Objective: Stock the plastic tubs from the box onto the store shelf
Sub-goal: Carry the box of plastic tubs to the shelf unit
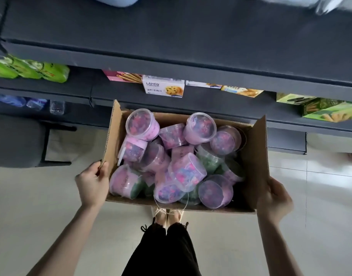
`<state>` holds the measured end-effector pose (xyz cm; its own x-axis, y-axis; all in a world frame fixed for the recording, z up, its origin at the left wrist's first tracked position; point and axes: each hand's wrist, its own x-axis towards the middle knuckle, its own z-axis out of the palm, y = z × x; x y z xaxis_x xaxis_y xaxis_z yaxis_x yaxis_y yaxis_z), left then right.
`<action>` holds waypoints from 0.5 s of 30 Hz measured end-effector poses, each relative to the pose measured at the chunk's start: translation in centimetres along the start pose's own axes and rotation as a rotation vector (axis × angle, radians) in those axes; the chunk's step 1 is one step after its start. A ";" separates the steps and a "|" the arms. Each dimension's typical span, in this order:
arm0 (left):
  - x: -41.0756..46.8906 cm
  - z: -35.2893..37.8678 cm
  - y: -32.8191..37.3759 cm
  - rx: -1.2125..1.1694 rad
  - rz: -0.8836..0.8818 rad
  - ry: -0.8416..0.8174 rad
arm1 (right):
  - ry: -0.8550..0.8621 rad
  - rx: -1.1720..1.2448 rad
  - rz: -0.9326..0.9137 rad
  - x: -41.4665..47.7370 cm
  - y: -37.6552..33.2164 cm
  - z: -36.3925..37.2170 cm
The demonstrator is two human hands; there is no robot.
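- Two hands are carrying the cardboard box (256, 156) in front of the shelf (191, 64): the left hand (92, 183) is clamped on the left flap's near corner, and the right hand (274, 198) is pressing flat against the right wall, with its fingers hidden behind the cardboard.
- Many plastic tubs (171, 156) are lying jumbled inside the box, mostly pink with a few green ones beneath; none is standing on the shelf yet.
- Biscuit cartons (163, 86) are occupying the lower tier just beyond the box.
- Risk: the left grip is holding only a thin flap, so the cardboard could be bending or tearing under the load.
- Risk: any tilt is likely to send the loose tubs rolling over the low front wall onto the floor (51, 216).
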<state>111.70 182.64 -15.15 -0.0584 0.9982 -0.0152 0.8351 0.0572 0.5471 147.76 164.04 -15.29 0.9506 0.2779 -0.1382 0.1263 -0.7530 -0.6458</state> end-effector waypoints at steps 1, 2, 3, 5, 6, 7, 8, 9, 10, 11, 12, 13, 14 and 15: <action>-0.3 0.6 -0.5 0.003 -0.005 -0.001 | 0.002 0.004 0.029 -0.3 0.8 0.4; -0.8 1.1 -1.0 0.004 -0.011 -0.002 | 0.006 0.017 0.052 -0.7 1.4 0.6; -1.2 1.6 -1.3 0.002 -0.023 -0.001 | 0.014 0.038 0.066 -1.0 1.9 0.8; -2.3 2.2 -1.9 -0.006 -0.054 -0.015 | 0.035 0.069 0.094 -1.7 2.7 1.1; -2.9 2.3 -2.1 -0.008 -0.064 -0.019 | 0.040 0.072 0.101 -2.0 3.3 1.0; -3.5 2.4 -2.4 -0.009 -0.065 -0.018 | 0.041 0.068 0.104 -2.4 3.8 1.0; -4.0 2.4 -2.6 -0.008 -0.066 -0.015 | 0.040 0.055 0.104 -2.6 4.2 0.9; -4.4 2.3 -2.8 -0.011 -0.073 -0.013 | 0.043 0.041 0.099 -2.7 4.7 0.7; -4.7 2.2 -3.0 -0.021 -0.085 -0.009 | 0.046 0.034 0.093 -2.8 5.1 0.6; -4.8 2.2 -3.1 -0.032 -0.094 -0.005 | 0.045 0.025 0.088 -2.8 5.3 0.6; -4.9 2.1 -3.3 -0.038 -0.097 0.000 | 0.042 0.007 0.077 -2.8 5.5 0.5; -4.9 2.0 -3.3 -0.037 -0.098 0.005 | 0.039 -0.014 0.059 -2.9 5.6 0.5; -4.9 2.1 -3.3 -0.032 -0.105 0.007 | 0.038 -0.031 0.040 -2.9 5.6 0.5; -4.9 2.1 -3.2 -0.025 -0.118 0.009 | 0.041 -0.046 0.026 -2.8 5.6 0.5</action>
<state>110.44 177.58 -18.60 -0.1608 0.9842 -0.0736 0.8082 0.1741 0.5627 145.63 159.33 -18.93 0.9644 0.2340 -0.1227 0.1137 -0.7867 -0.6067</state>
